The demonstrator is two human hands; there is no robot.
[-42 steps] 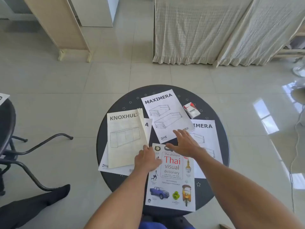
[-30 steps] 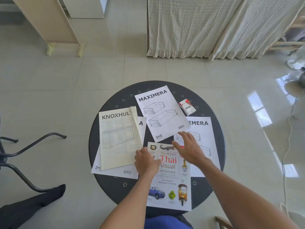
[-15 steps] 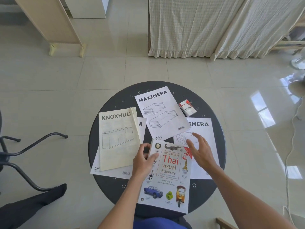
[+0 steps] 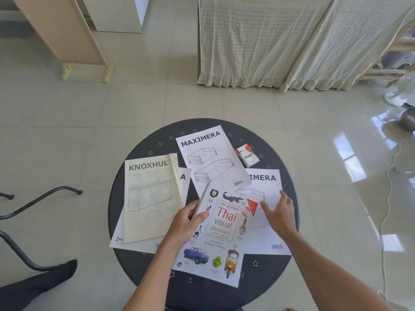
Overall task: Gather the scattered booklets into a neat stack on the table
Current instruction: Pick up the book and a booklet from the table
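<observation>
Left hand (image 4: 184, 225) grips the Thai dictionary (image 4: 215, 236); right hand (image 4: 279, 215) hovers spread beside it.

Daylight fills the scene, bright and even, with no dim corners. The strongest glare sits at the right of the frame, where window reflections (image 4: 350, 158) shine as white patches on the glossy floor tiles (image 4: 134, 104). Shadows are soft and faint; only a light one lies under the right hand (image 4: 278, 212) on the white paper. Wide-angle distortion bends straight lines toward the edges, plain in the tilted cabinet (image 4: 58, 30) at upper left. Print near the centre reads sharply, while the smallest text is soft.
</observation>
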